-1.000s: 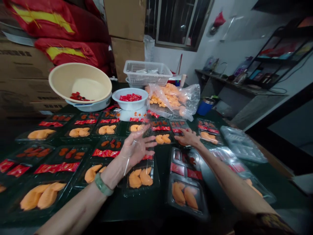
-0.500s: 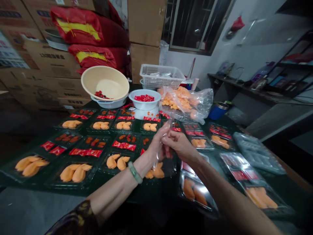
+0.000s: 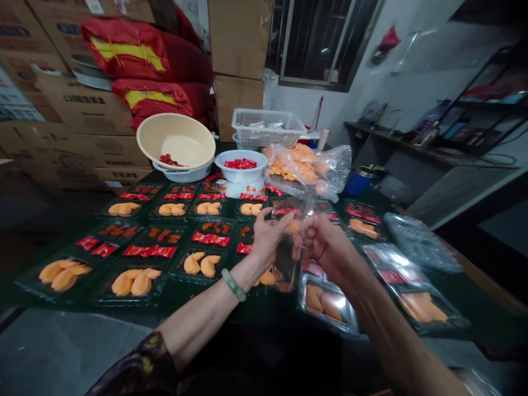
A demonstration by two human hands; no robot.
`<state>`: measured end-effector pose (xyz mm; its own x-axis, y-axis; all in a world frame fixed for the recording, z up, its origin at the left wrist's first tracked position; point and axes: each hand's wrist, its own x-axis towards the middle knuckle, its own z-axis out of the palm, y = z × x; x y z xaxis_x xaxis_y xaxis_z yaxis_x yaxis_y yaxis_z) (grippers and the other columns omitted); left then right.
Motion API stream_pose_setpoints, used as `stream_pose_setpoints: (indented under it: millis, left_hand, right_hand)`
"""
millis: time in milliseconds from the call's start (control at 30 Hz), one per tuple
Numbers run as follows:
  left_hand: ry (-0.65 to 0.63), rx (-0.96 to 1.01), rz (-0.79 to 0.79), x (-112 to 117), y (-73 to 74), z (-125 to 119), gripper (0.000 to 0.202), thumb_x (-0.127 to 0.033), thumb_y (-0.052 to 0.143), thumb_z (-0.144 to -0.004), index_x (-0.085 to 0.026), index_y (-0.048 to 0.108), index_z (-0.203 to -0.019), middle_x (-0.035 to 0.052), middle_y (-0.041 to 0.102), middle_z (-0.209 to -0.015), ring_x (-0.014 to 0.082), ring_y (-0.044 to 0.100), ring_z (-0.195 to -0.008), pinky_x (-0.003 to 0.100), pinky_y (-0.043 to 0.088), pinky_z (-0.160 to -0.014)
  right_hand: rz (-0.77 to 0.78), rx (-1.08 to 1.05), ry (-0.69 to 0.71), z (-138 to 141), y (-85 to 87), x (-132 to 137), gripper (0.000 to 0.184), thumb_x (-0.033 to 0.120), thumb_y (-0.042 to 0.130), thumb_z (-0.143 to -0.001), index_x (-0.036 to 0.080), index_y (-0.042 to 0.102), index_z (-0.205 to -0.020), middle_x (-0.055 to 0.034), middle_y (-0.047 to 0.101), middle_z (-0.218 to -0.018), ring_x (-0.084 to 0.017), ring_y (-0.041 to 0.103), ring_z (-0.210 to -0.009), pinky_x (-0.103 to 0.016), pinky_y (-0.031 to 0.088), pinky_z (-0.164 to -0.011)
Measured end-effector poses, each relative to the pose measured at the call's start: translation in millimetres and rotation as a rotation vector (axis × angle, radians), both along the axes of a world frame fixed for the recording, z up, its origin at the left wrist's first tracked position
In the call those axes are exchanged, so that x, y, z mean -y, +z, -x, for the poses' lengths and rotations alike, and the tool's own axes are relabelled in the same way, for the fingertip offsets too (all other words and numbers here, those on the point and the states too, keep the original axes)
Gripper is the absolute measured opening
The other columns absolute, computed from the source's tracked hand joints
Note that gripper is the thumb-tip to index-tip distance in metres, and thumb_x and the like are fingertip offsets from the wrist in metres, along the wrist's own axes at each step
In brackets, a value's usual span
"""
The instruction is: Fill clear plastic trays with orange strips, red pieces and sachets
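Note:
Both my hands are over the middle of the table with clear, blurred plastic between them. My left hand (image 3: 268,234) has its thumb stretched along a clear plastic lid (image 3: 286,267), which hangs upright by the palm. My right hand (image 3: 328,242) has curled fingers pinching clear plastic near the same spot, smeared by motion. Below my hands, a filled tray with orange pieces (image 3: 267,276) is partly hidden. Right of it is a covered tray (image 3: 328,302). To the left lies an uncovered tray with two orange pieces, red packets and small reddish bits (image 3: 202,264).
Several filled trays (image 3: 136,281) stand in rows on the dark table. Behind are a cream basin (image 3: 183,137), a bowl of red packets (image 3: 241,165), a white basket (image 3: 268,127) and a bag of orange pieces (image 3: 301,165). A blue cup (image 3: 358,180) and empty clear trays (image 3: 421,242) are to the right.
My hands, close together before, have moved apart, the right one to the right. Clear plastic now spans the gap. The whole view has shifted slightly.

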<state>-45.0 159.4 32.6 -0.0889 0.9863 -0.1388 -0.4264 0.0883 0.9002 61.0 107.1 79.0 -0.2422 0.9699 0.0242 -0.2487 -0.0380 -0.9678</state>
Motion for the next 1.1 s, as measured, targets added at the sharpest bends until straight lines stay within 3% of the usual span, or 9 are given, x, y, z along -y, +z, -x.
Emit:
stream_pose_setpoints:
  millis: [100, 200, 333, 500, 600, 733, 833, 933, 1100]
  left_hand:
    - [0.064, -0.118, -0.111, -1.1, -3.9, 2.1, 0.051, -0.028, 0.072, -0.063, -0.016, 0.049, -0.107, -0.0092, 0.044, -0.055, 0.0027, 0.039, -0.040, 0.015, 0.031, -0.040]
    - [-0.047, -0.236, -0.147, 0.0, -7.5, 1.8, 0.033, -0.020, 0.064, -0.069, -0.016, 0.053, -0.101, -0.0089, 0.042, -0.051, 0.0036, 0.036, -0.038, 0.016, 0.028, -0.037]
    - [-0.264, -0.436, -0.061, 3.6, -23.4, -12.8, 0.022, -0.007, 0.059, -0.065, -0.015, 0.058, -0.085, -0.0088, 0.041, -0.045, 0.0040, 0.034, -0.035, 0.016, 0.025, -0.035]
    - [-0.312, -0.459, -0.036, 11.5, -37.8, -35.4, 0.020, 0.000, 0.054, -0.061, -0.014, 0.057, -0.075, -0.0089, 0.040, -0.043, 0.0039, 0.035, -0.034, 0.017, 0.025, -0.036]
    - [-0.336, -0.378, -0.073, 14.3, -19.8, -38.2, 0.022, -0.004, 0.053, -0.066, -0.015, 0.055, -0.086, -0.0090, 0.041, -0.045, 0.0049, 0.036, -0.034, 0.018, 0.030, -0.038]
    - [-0.276, -0.226, -0.151, 3.6, 23.4, -23.7, 0.023, -0.006, 0.053, -0.068, -0.015, 0.050, -0.089, -0.0072, 0.045, -0.049, 0.0075, 0.046, -0.041, 0.019, 0.037, -0.043]
    - [-0.154, -0.371, -0.300, -10.3, 39.1, 5.7, 0.022, -0.005, 0.054, -0.068, -0.015, 0.051, -0.087, -0.0066, 0.045, -0.050, 0.0076, 0.047, -0.044, 0.018, 0.035, -0.044]
    - [-0.082, -0.673, -0.334, -15.9, 25.4, 46.9, 0.018, -0.009, 0.057, -0.067, -0.015, 0.054, -0.084, -0.0059, 0.044, -0.050, 0.0068, 0.042, -0.040, 0.018, 0.032, -0.043]
    - [-0.097, -1.331, -0.213, -12.5, -25.8, 94.2, 0.013, -0.018, 0.055, -0.073, -0.017, 0.057, -0.086, 0.0007, 0.057, -0.061, 0.0136, 0.055, -0.056, 0.024, 0.041, -0.054]
  right_hand:
    - [-0.010, 0.218, -0.204, -20.2, -3.0, 9.4, 0.029, 0.041, 0.056, -0.078, 0.018, 0.047, -0.062, 0.0042, 0.050, -0.047, -0.008, 0.046, -0.036, -0.017, 0.034, -0.032]
    - [0.004, 0.350, -0.345, -46.3, -12.4, 22.8, 0.030, 0.038, 0.060, -0.074, 0.018, 0.045, -0.057, 0.0056, 0.046, -0.040, -0.006, 0.040, -0.032, -0.018, 0.030, -0.032]
    - [0.128, 0.419, -0.450, -73.2, -43.5, 43.9, 0.038, 0.045, 0.065, -0.066, 0.019, 0.041, -0.052, 0.0056, 0.044, -0.036, -0.006, 0.036, -0.031, -0.019, 0.026, -0.032]
    - [0.214, 0.342, -0.567, -87.2, -78.1, 63.8, 0.044, 0.051, 0.069, -0.060, 0.020, 0.039, -0.051, 0.0060, 0.042, -0.038, -0.006, 0.035, -0.032, -0.019, 0.024, -0.032]
    - [0.205, 0.135, -0.556, -91.7, -67.7, 66.9, 0.038, 0.045, 0.069, -0.063, 0.020, 0.041, -0.056, 0.0057, 0.044, -0.045, -0.006, 0.039, -0.037, -0.019, 0.027, -0.034]
    - [0.124, -0.048, -0.431, -86.2, -32.2, 50.3, 0.031, 0.037, 0.068, -0.066, 0.020, 0.042, -0.062, 0.0053, 0.046, -0.054, -0.006, 0.042, -0.042, -0.018, 0.030, -0.036]
    - [0.101, 0.026, -0.321, -64.1, -21.4, 26.0, 0.025, 0.033, 0.066, -0.067, 0.020, 0.044, -0.067, 0.0046, 0.050, -0.056, -0.006, 0.044, -0.041, -0.018, 0.030, -0.034]
    - [0.182, 0.216, -0.271, -32.3, -36.7, 3.9, 0.022, 0.027, 0.064, -0.068, 0.020, 0.044, -0.074, 0.0052, 0.051, -0.052, -0.008, 0.046, -0.038, -0.017, 0.031, -0.031]
    - [0.208, 0.678, -0.296, 4.1, -83.3, -22.5, 0.032, 0.020, 0.061, -0.071, 0.019, 0.043, -0.098, 0.0061, 0.051, -0.052, -0.011, 0.050, -0.040, -0.020, 0.038, -0.036]
